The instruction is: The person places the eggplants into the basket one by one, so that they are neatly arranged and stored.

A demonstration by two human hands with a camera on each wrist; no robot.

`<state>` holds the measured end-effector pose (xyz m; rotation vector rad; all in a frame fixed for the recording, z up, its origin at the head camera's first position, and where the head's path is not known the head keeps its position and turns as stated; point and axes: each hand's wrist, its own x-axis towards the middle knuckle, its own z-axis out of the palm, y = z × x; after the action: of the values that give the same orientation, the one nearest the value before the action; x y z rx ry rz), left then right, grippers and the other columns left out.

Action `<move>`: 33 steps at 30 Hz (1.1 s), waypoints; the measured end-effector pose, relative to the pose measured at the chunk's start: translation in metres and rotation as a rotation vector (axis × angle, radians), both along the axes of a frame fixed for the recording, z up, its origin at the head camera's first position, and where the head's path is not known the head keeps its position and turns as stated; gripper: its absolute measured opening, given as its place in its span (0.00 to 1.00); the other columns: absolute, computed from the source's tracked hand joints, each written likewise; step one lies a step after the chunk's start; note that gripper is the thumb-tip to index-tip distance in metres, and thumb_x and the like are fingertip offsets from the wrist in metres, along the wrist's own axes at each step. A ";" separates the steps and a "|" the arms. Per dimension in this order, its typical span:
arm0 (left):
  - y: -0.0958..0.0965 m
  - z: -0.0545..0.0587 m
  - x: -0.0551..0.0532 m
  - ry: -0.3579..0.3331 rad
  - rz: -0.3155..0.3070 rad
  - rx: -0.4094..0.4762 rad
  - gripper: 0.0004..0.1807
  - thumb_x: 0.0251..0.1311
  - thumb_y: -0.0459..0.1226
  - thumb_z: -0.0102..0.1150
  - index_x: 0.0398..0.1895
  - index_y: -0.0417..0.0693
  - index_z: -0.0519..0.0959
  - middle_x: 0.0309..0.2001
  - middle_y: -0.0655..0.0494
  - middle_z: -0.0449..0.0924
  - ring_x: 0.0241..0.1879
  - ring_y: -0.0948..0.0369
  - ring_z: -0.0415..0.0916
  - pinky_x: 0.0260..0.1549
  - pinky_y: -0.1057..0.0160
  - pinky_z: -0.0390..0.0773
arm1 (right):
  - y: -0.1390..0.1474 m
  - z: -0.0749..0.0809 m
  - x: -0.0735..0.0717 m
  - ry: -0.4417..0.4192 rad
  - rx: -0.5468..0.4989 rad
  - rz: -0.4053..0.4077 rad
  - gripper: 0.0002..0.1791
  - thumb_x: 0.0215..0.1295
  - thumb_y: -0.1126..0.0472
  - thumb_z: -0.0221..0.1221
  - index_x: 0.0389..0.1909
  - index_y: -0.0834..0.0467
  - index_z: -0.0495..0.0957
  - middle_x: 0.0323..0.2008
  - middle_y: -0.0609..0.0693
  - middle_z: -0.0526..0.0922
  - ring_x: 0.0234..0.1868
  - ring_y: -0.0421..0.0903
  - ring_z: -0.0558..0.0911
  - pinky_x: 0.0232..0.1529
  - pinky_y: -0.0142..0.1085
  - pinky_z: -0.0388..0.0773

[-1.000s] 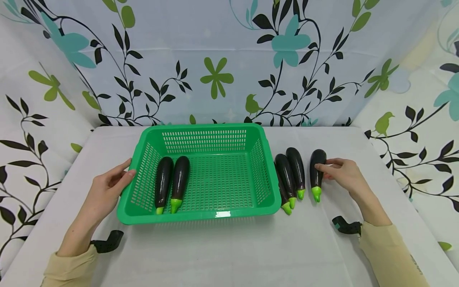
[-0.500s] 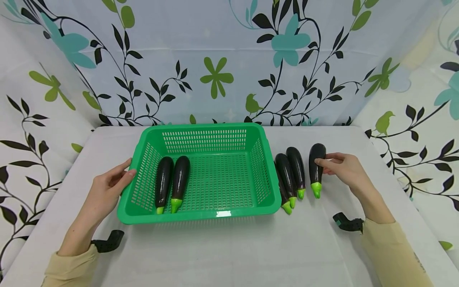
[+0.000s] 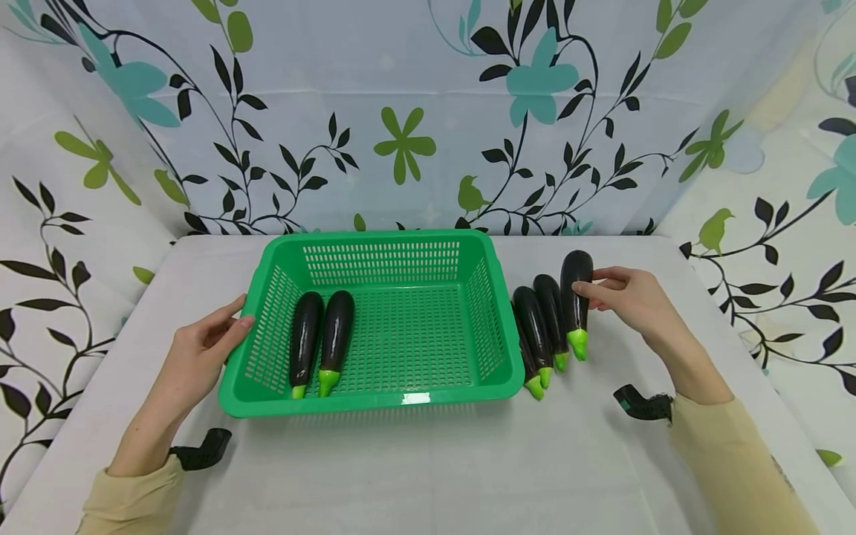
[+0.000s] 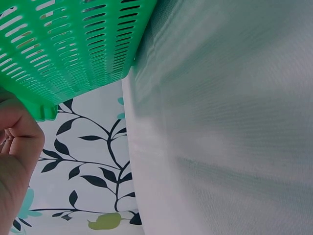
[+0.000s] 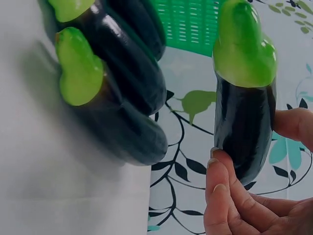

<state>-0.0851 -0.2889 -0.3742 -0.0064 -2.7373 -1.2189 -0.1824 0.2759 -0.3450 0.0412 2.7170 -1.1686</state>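
A dark eggplant with a green cap (image 3: 576, 297) is pinched between the thumb and fingers of my right hand (image 3: 631, 301); the right wrist view shows this eggplant (image 5: 244, 117) held apart from the others. Just left of it, several eggplants (image 3: 533, 319) lie side by side against the basket's right wall. My left hand (image 3: 200, 357) grips the left rim of the green plastic basket (image 3: 414, 403), thumb on the rim. Inside the basket, at its left, two eggplants (image 3: 336, 334) lie parallel. From the left wrist, the slotted basket wall (image 4: 73, 44) shows beside part of the hand (image 4: 17, 152).
A white cloth covers the table (image 3: 428, 475). Behind and at both sides hangs a patterned curtain (image 3: 401, 141) with leaves, flowers and birds. A black wrist camera (image 3: 203, 449) sits at the left wrist, another black camera (image 3: 643, 403) at the right.
The right hand has raised the eggplant off the table and carried it left, close to the others. My left hand and the basket have stayed put.
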 end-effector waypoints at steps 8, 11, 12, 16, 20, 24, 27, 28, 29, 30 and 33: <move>-0.001 0.000 0.000 -0.001 -0.001 0.003 0.30 0.76 0.46 0.48 0.75 0.41 0.63 0.40 0.48 0.77 0.29 0.71 0.74 0.25 0.72 0.76 | -0.013 0.012 -0.002 0.013 0.007 0.036 0.44 0.64 0.34 0.59 0.69 0.63 0.66 0.51 0.59 0.85 0.41 0.43 0.82 0.61 0.57 0.69; -0.001 0.000 0.000 0.000 0.002 0.000 0.30 0.76 0.46 0.48 0.75 0.41 0.63 0.39 0.49 0.77 0.29 0.71 0.74 0.25 0.72 0.76 | -0.018 0.017 -0.003 0.024 0.009 0.052 0.44 0.64 0.34 0.59 0.69 0.63 0.67 0.52 0.60 0.85 0.40 0.43 0.83 0.60 0.56 0.70; -0.001 0.000 0.000 0.001 0.002 0.001 0.30 0.76 0.46 0.49 0.75 0.42 0.63 0.38 0.51 0.77 0.29 0.71 0.74 0.25 0.72 0.76 | -0.020 0.019 -0.003 0.027 0.011 0.058 0.44 0.64 0.34 0.59 0.69 0.62 0.67 0.51 0.60 0.85 0.40 0.43 0.83 0.60 0.55 0.70; -0.002 -0.001 -0.001 0.006 -0.002 0.008 0.30 0.75 0.46 0.49 0.74 0.42 0.64 0.36 0.61 0.77 0.28 0.71 0.75 0.25 0.72 0.76 | -0.030 0.026 -0.003 0.036 0.005 0.084 0.43 0.64 0.34 0.60 0.69 0.61 0.68 0.49 0.58 0.86 0.42 0.46 0.82 0.60 0.54 0.71; -0.003 -0.003 -0.003 0.009 -0.019 0.045 0.29 0.75 0.45 0.50 0.73 0.39 0.64 0.34 0.70 0.78 0.29 0.72 0.77 0.26 0.73 0.77 | -0.041 0.035 -0.001 0.054 -0.021 0.118 0.42 0.65 0.36 0.60 0.69 0.61 0.68 0.47 0.56 0.86 0.44 0.49 0.81 0.60 0.54 0.71; -0.006 -0.010 -0.007 0.054 -0.037 0.124 0.28 0.75 0.41 0.52 0.72 0.36 0.65 0.32 0.73 0.79 0.28 0.73 0.78 0.27 0.75 0.77 | -0.055 0.045 0.000 0.077 -0.056 0.147 0.41 0.65 0.38 0.62 0.70 0.59 0.67 0.45 0.54 0.87 0.45 0.50 0.82 0.62 0.55 0.71; -0.007 -0.018 -0.010 0.117 -0.032 0.203 0.26 0.73 0.36 0.54 0.70 0.33 0.67 0.32 0.74 0.80 0.28 0.75 0.80 0.28 0.77 0.78 | -0.068 0.053 0.002 0.081 -0.065 0.176 0.41 0.65 0.39 0.63 0.71 0.58 0.66 0.44 0.53 0.87 0.44 0.49 0.82 0.64 0.56 0.69; -0.007 -0.020 -0.011 0.137 -0.028 0.228 0.26 0.72 0.35 0.55 0.69 0.32 0.68 0.32 0.74 0.81 0.29 0.75 0.80 0.28 0.77 0.78 | -0.072 0.055 0.003 0.079 -0.068 0.187 0.41 0.64 0.39 0.63 0.71 0.58 0.66 0.43 0.53 0.87 0.44 0.49 0.82 0.64 0.56 0.69; -0.007 -0.022 -0.011 0.156 -0.024 0.249 0.25 0.71 0.34 0.55 0.68 0.32 0.69 0.32 0.73 0.81 0.29 0.75 0.81 0.28 0.77 0.79 | -0.076 0.057 0.003 0.078 -0.065 0.200 0.41 0.65 0.39 0.63 0.71 0.58 0.66 0.43 0.53 0.87 0.43 0.49 0.81 0.64 0.56 0.69; -0.008 -0.024 -0.012 0.170 -0.019 0.265 0.24 0.71 0.33 0.56 0.67 0.32 0.70 0.32 0.73 0.81 0.29 0.75 0.81 0.28 0.77 0.79 | -0.081 0.058 0.004 0.076 -0.061 0.214 0.41 0.65 0.40 0.63 0.72 0.58 0.66 0.42 0.53 0.87 0.43 0.49 0.81 0.64 0.55 0.69; -0.008 -0.028 -0.013 0.197 -0.012 0.290 0.23 0.69 0.31 0.57 0.66 0.33 0.72 0.32 0.72 0.82 0.29 0.75 0.81 0.27 0.77 0.79 | -0.093 0.062 0.004 0.074 -0.057 0.251 0.40 0.65 0.41 0.63 0.71 0.57 0.66 0.41 0.53 0.87 0.44 0.50 0.81 0.61 0.53 0.73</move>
<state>-0.0979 -0.2966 -0.4019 -0.1058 -2.3776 -1.5182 -0.1784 0.1829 -0.2833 -0.3463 2.6511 -1.1927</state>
